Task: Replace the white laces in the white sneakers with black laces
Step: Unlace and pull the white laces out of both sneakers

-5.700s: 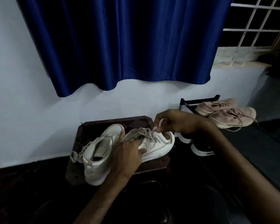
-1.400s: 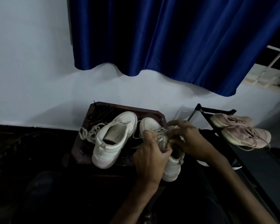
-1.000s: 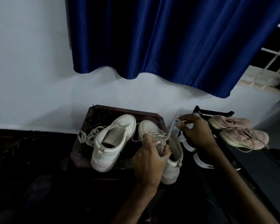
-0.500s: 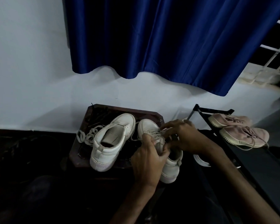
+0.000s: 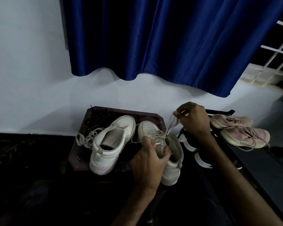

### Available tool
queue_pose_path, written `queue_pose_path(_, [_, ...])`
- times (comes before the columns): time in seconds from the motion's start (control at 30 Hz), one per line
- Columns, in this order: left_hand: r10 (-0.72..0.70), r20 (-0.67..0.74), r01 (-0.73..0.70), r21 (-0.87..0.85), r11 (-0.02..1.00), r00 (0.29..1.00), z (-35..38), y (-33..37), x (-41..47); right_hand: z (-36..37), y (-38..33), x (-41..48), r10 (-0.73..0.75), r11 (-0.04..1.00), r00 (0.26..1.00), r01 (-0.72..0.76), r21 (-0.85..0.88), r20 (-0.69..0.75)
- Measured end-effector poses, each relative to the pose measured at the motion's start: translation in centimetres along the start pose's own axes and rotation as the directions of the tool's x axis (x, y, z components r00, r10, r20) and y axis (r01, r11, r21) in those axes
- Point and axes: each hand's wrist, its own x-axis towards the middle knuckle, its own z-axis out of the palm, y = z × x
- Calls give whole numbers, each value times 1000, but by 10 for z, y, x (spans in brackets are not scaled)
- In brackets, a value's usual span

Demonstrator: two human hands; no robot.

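Observation:
Two white sneakers stand on a dark wooden stool. The left sneaker has no lace in its eyelets; its pulled-out white lace lies in a heap beside it. My left hand grips the right sneaker over its tongue and holds it steady. My right hand pinches a strand of that shoe's white lace and holds it taut, up and to the right of the shoe. Thin black laces lie at the stool's back left corner.
A pair of pink sneakers rests on a dark rack to the right. Black shoes with white soles sit just right of the stool. A blue curtain hangs over the white wall behind. The floor around is dark.
My right hand has moved from the shoe's eyelets up and to the right, drawing a strand of white lace out. My left hand stays on the right sneaker.

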Motion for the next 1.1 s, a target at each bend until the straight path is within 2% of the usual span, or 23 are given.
queue_pose_path(0.1, [-5,28,5,0,1000,1000,-3,0,1,6,1,8,150,988,988,-150,34,-19])
queue_pose_path(0.17, [-8,45,8,-5,1000,999,-3,-1,1,9,1,8,127,990,987,-133,53,99])
queue_pose_path(0.27, [-36,77,40,-43,998,996,-3,-1,2,7,-4,-1,7,995,965,-34,98,263])
queue_pose_path(0.37, [-65,77,70,-57,996,995,-1,-1,2,5,-8,-2,-25,988,980,-6,153,200])
queue_pose_path(0.47, [-59,173,75,-91,993,983,-4,-3,3,7,-19,9,30,931,982,-96,353,188])
queue_pose_path(0.53, [-6,217,16,-46,999,976,-7,-3,5,10,-25,16,8,909,967,-113,402,254])
queue_pose_path(0.6, [92,223,-108,63,992,971,-10,-1,9,12,-23,15,-13,932,945,-107,347,327])
queue_pose_path(0.7, [161,184,-192,166,967,970,-13,-2,14,4,-12,-6,16,946,949,-116,303,314])
queue_pose_path(0.83, [120,225,-153,135,979,967,-20,-2,17,-7,7,-55,80,950,941,-171,260,328])
queue_pose_path(0.93, [210,205,-239,127,963,956,-18,6,26,-9,9,-87,128,949,938,-210,235,321])
queue_pose_path(1.0, [263,287,-291,61,955,921,-12,10,35,-4,5,-104,120,948,963,-182,260,240])
queue_pose_path(1.1, [174,455,-183,-24,983,873,-8,7,47,9,-9,-120,105,948,980,-150,280,170])
